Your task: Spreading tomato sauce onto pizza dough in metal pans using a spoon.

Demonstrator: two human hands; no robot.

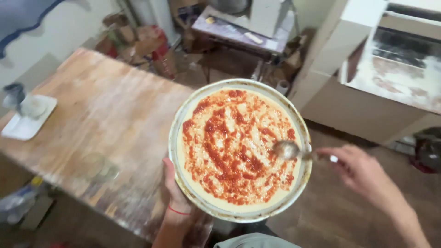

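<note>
My left hand (173, 193) grips the near left rim of a round metal pizza pan (177, 121), thumb on the edge. The pan holds a raw dough base (220, 204) smeared with red tomato sauce (229, 147). My right hand (363, 172) holds a metal spoon (287, 149) by its handle. The spoon's bowl rests on the right side of the sauced dough. The pan hangs past the right end of a floury wooden table (105, 119).
A white tray (16, 131) with small cups sits on the table's left end. A glass lid (94, 166) lies near the table's front. Boxes and bags (147, 46) crowd the floor behind. A white oven or cabinet (395, 64) stands at the right.
</note>
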